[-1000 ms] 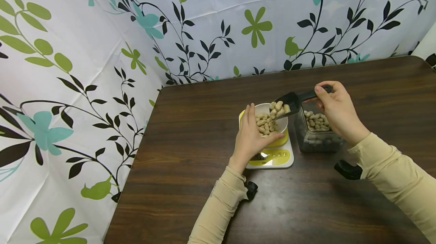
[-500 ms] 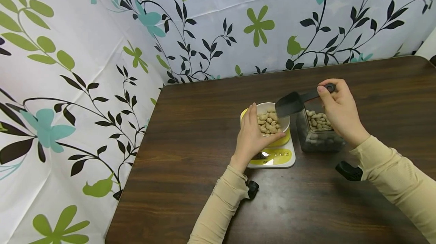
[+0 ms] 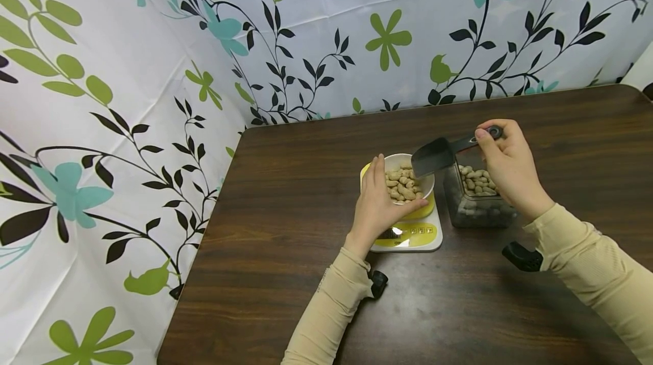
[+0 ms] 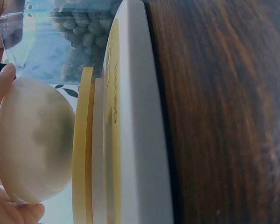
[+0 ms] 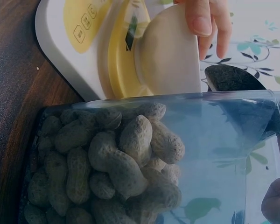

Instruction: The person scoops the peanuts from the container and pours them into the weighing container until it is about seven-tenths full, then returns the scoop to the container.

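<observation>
My left hand (image 3: 374, 200) holds a white bowl (image 4: 35, 140) by its rim, thumb on one side and fingers on the other. Peanuts in their shells (image 3: 402, 185) lie inside the bowl, which is over the yellow platform of a kitchen scale (image 3: 431, 230). Pinched by its handle in my right hand (image 3: 512, 169) is a black scoop (image 3: 433, 157). Its blade tips down over the bowl's right rim, with no peanuts visible on it. Just below the right hand stands a clear square container (image 5: 210, 140), partly filled with peanuts (image 5: 116, 163).
Scale and container stand side by side on a dark wood-grain table (image 3: 285, 212). A white curtain with leaf and flower prints (image 3: 316, 42) hangs along the back and left. A black wrist device (image 3: 522, 255) sits under the right sleeve.
A second ago the scoop carried peanuts over the bowl; they have dropped into it. The scoop blade has turned over and shows its dark surface. The left hand keeps its hold.
</observation>
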`<state>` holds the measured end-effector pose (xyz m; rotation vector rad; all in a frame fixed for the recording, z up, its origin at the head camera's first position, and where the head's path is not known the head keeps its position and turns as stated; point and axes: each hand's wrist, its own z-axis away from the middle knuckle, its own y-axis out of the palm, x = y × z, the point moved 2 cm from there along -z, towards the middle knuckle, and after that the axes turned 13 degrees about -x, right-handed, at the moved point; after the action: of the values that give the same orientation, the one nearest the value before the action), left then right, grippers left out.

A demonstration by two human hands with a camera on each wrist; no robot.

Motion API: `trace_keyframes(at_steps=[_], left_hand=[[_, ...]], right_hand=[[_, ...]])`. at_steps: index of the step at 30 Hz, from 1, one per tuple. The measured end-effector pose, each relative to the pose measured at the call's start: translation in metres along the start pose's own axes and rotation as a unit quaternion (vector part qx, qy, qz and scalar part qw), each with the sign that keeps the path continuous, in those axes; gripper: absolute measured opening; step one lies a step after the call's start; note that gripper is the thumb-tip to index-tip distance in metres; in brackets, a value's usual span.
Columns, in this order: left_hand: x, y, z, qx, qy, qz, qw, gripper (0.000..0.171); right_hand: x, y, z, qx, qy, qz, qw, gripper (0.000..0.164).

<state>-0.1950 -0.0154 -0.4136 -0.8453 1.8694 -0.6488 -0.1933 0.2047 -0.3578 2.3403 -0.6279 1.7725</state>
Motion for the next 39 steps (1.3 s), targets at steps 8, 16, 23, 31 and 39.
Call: trace_keyframes(at_steps=[8,16,23,31,39], left_hand=[[-0.003,-0.005,-0.003,-0.003,0.008,-0.004,1.0,0.12],[-0.023,-0.011,-0.015,0.005,0.032,0.0,0.9995,0.119],[-0.051,-0.011,-0.023,0.037,0.061,0.006,0.9975,0.115],[-0.076,0.002,-0.019,0.061,0.095,0.008,0.9936,0.109],[-0.094,0.02,-0.008,0.089,0.106,0.009,0.9903,0.101]], right_hand=[[0.005,0.0,0.0,-0.007,0.003,0.006,1.0,0.009],[0.018,-0.015,-0.006,-0.037,0.003,-0.033,0.999,0.011],[0.028,-0.034,-0.009,-0.078,0.006,-0.198,0.977,0.014],[0.018,-0.057,-0.011,-0.113,0.027,-0.234,0.965,0.015],[-0.002,-0.073,-0.003,-0.097,0.066,-0.133,0.984,0.028]])
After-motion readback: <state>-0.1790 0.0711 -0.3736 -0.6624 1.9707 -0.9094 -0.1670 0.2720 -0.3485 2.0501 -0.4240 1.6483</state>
